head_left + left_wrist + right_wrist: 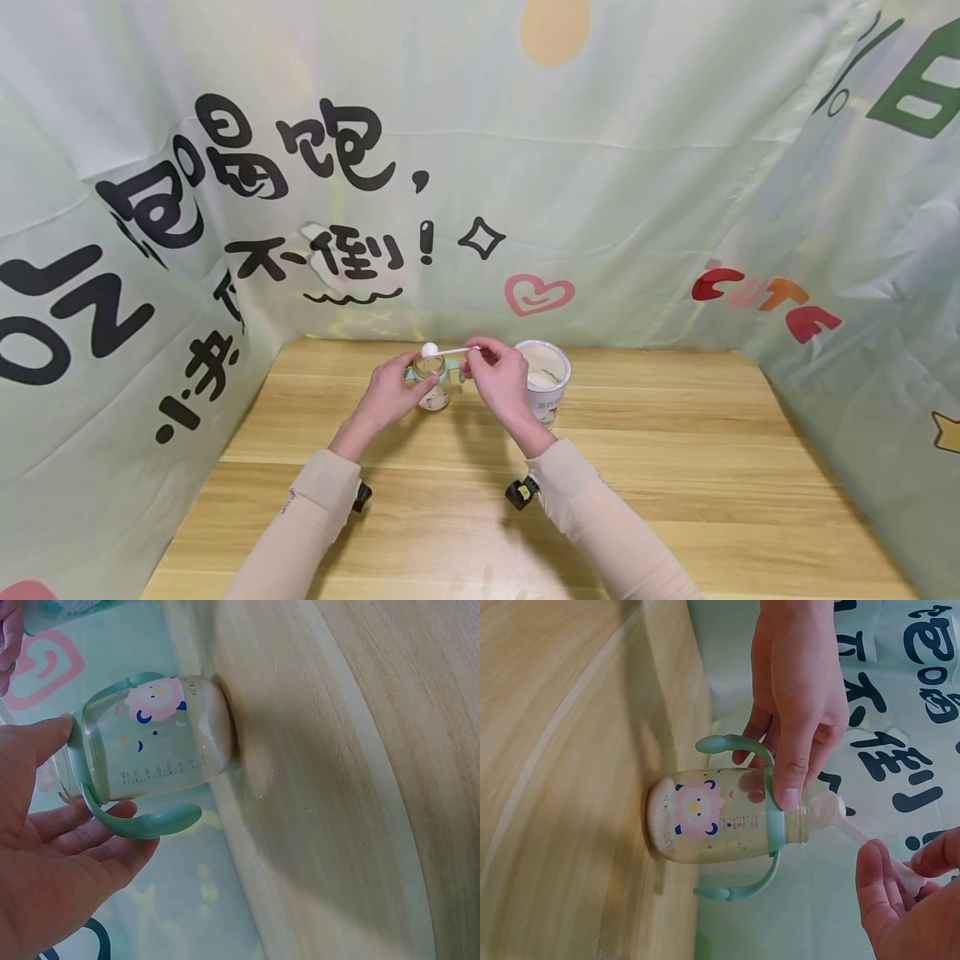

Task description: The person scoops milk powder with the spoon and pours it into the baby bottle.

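Observation:
A clear baby bottle with a green two-handled collar stands upright on the table, its mouth uncapped. Pale powder lies in its bottom, and a pink cartoon animal is printed on its side. My left hand grips the bottle around its collar, thumb on the near side and fingers behind. Between the fingers and thumb of my right hand is the handle of a white measuring scoop. The scoop's bowl, heaped with white powder in the head view, is at the bottle's mouth.
Just right of my right hand stands an open can of pale powder, partly hidden by that hand. Printed cloth hangs behind and beside the wooden table. A few whitish specks lie on the wood in the left wrist view.

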The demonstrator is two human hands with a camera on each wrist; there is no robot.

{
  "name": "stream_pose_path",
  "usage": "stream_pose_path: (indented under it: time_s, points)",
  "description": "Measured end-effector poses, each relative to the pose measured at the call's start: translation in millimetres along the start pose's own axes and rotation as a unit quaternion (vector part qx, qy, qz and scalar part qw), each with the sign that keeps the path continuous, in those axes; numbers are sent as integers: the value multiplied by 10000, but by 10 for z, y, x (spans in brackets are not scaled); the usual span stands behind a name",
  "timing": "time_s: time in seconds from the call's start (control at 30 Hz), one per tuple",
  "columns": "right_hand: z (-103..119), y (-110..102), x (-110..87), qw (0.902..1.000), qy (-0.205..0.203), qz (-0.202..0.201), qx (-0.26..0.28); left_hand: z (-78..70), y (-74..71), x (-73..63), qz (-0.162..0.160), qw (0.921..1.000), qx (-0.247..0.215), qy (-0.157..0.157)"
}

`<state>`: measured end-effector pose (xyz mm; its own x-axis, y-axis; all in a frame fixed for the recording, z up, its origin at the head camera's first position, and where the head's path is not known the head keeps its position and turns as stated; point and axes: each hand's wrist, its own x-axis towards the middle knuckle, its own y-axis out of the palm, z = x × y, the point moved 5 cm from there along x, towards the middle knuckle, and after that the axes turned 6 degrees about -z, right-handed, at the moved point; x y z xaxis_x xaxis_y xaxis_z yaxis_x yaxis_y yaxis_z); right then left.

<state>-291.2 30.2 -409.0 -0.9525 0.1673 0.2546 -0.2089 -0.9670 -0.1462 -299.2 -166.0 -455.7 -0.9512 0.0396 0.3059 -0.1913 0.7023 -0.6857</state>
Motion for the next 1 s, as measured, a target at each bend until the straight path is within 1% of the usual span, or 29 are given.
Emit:
stream_pose_path:
  time_s: [0.37, 0.6, 0.77, 1.0]
  points:
    - [-8, -6, -14, 10000, 8, 33, -68, -27, -6, 2, -13, 10000, -13, 79]
    - [-14, -10, -25, 10000, -33, 30, -85, -1, 3, -3, 33, 10000, -21, -43]
    - [-31, -16, -35, 9999, 23, 58, -118, 14, 12, -4, 45, 10000, 17, -30]
    - [-23, -16, -27, 9999, -51, 36, -83, 9, 7, 1, 23, 10000, 13, -41]
